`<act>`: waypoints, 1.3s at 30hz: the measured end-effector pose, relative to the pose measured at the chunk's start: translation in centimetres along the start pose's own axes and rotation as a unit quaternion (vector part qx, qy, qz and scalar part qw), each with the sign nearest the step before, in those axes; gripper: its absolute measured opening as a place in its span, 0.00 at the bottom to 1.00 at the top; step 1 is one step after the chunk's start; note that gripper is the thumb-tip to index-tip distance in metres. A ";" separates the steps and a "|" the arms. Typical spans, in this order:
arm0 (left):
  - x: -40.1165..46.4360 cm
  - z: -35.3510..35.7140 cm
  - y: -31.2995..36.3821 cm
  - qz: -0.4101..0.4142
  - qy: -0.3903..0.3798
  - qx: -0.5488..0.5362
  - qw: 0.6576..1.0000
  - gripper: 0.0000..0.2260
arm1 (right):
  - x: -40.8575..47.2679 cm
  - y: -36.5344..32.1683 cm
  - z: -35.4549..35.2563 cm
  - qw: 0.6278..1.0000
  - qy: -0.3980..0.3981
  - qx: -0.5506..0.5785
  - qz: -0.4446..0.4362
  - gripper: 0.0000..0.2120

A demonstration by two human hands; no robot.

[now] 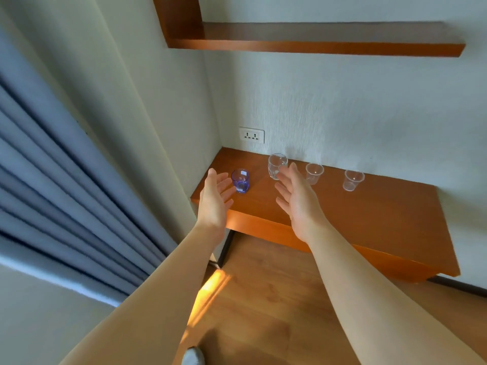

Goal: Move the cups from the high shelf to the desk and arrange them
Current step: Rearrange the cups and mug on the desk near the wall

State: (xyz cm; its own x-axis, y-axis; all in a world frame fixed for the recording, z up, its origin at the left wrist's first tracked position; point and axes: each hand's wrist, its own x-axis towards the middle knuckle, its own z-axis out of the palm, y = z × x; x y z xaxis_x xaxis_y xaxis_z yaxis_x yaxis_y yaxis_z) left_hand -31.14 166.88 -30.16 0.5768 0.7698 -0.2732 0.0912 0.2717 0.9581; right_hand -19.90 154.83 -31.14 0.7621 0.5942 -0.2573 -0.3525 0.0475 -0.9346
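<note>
Wooden surface [369,219] carries 4 cups in a row along the wall: a blue cup [240,180] at the left, a clear handled mug [276,165], then 2 clear plastic cups [314,173] [353,180]. Both hands reach forward holding nothing, fingers straight and spread: the left hand [214,200] just beside the blue cup, the right hand [297,198] before the mug. Above hangs the high shelf [316,46].
</note>
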 end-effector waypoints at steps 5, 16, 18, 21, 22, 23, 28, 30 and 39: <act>8.4 -3.9 0.7 -0.027 -0.056 0.017 0.998 0.25 | 4.4 2.0 5.5 0.998 0.055 0.017 0.006 0.29; 21.8 -6.4 0.9 -0.063 -0.151 0.060 0.985 0.21 | 12.9 5.8 11.4 0.987 0.153 0.018 0.046 0.26; 23.6 -5.9 -0.1 -0.063 -0.158 0.076 0.983 0.21 | 14.7 6.6 10.9 0.985 0.163 0.018 0.058 0.27; 26.0 -5.2 -2.0 -0.071 -0.161 0.098 0.979 0.21 | 17.5 8.0 9.8 0.982 0.169 0.022 0.078 0.29; 26.8 -5.0 -2.6 -0.074 -0.161 0.107 0.978 0.22 | 18.3 8.4 9.4 0.982 0.168 0.024 0.084 0.30; 27.4 -4.8 -3.3 -0.079 -0.158 0.114 0.978 0.22 | 19.0 8.8 9.0 0.981 0.167 0.027 0.092 0.30; 29.7 -3.6 -5.7 -0.103 -0.142 0.135 0.975 0.25 | 22.0 10.5 6.9 0.978 0.159 0.033 0.130 0.32; 30.4 -3.1 -6.6 -0.114 -0.138 0.141 0.974 0.27 | 23.1 11.1 6.1 0.978 0.154 0.033 0.140 0.32; 32.0 -1.7 -10.4 -0.162 -0.120 0.156 0.967 0.30 | 26.0 14.1 5.1 0.969 0.132 0.034 0.205 0.34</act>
State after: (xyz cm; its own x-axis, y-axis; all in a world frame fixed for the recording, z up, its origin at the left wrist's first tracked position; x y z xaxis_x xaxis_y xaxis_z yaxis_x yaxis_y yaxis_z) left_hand -14.98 189.69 -49.05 0.6446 0.5077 -0.5716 0.5175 0.2605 0.8150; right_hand -7.78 175.04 -49.76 0.6598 0.3479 -0.6660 -0.6833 -0.0909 -0.7245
